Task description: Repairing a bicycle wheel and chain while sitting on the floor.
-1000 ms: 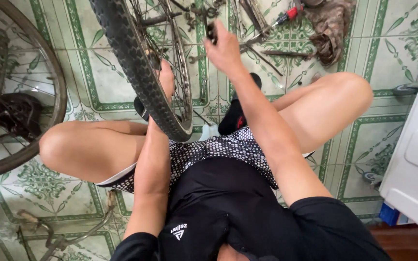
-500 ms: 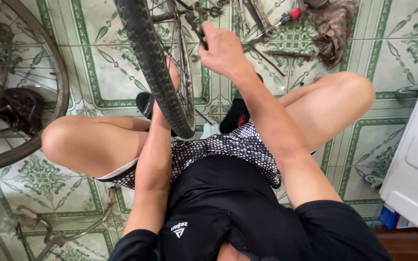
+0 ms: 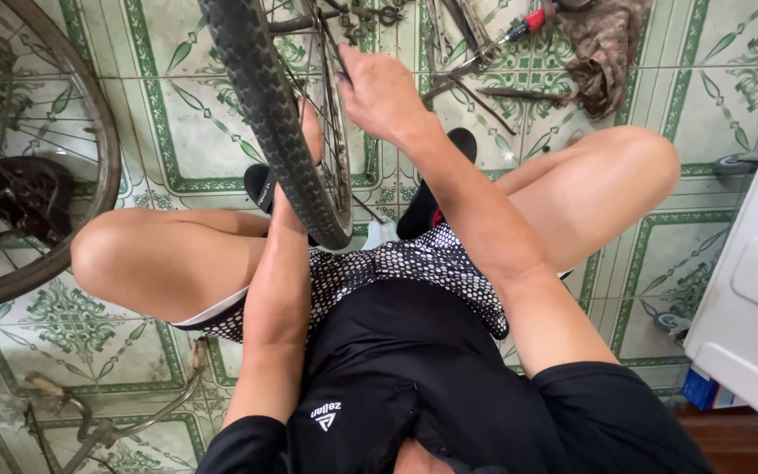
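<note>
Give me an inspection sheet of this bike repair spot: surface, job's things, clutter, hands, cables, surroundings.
Surface: green-and-cream patterned tile floor; the person sits on it, knees apart.
Job's things: bicycle wheel with a knobby black tyre, upright between the knees.
Clutter: red-handled screwdriver, thin metal tools and a dirty rag on the floor beyond the wheel.
Hands: left hand mostly hidden behind the tyre, against the wheel; right hand at the spokes, grip unclear.
Cables: nothing seen.
Surroundings: second bicycle wheel at left, rusty metal part at lower left, white cabinet on castors at right.
</note>
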